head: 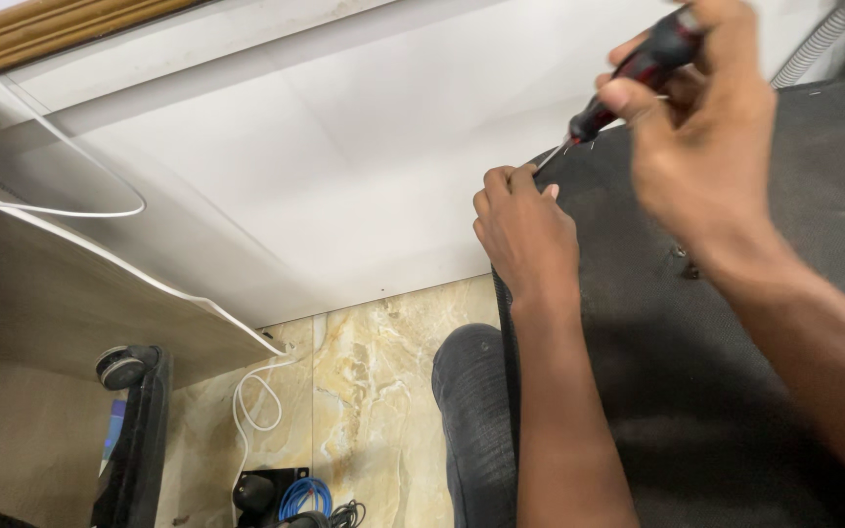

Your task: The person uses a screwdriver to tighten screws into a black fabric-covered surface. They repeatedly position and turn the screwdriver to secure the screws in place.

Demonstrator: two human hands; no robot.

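Nearest to the camera, a knee in dark jeans (pixel 471 411) rests at about 6 o'clock, over a floor of shiny tan stone tiles (pixel 374 391). A big dark fabric panel (pixel 735 372), maybe the underside of a chair seat, leans against that knee and fills the view from 3 to 5 o'clock.

A bit farther up, the left hand (pixel 525 230) sits on the panel's edge near the middle. Its fingers are curled shut and pinch the fabric right where a small staple seems to sit. I cannot see the staple clearly.

Higher, at about 1 o'clock, the right hand (pixel 701 117) is closed around a screwdriver (pixel 638 73) with a red and black handle. The thin metal tip points down and left and touches the panel edge just beside the left hand's fingers.

It looks like the step now is prying a staple out of the fabric edge. The next move likely needs the tip pushed under the staple and a gentle lift, with the left fingers kept clear so the tip does not slip and poke them.

Farther off, a white wall panel (pixel 344 166) fills the middle. At 9 o'clock a white cable (pixel 100 210) loops over a wooden board (pixel 61 313). At 7 o'clock are a chair wheel (pixel 124 367) and a blue cable coil (pixel 303 497).
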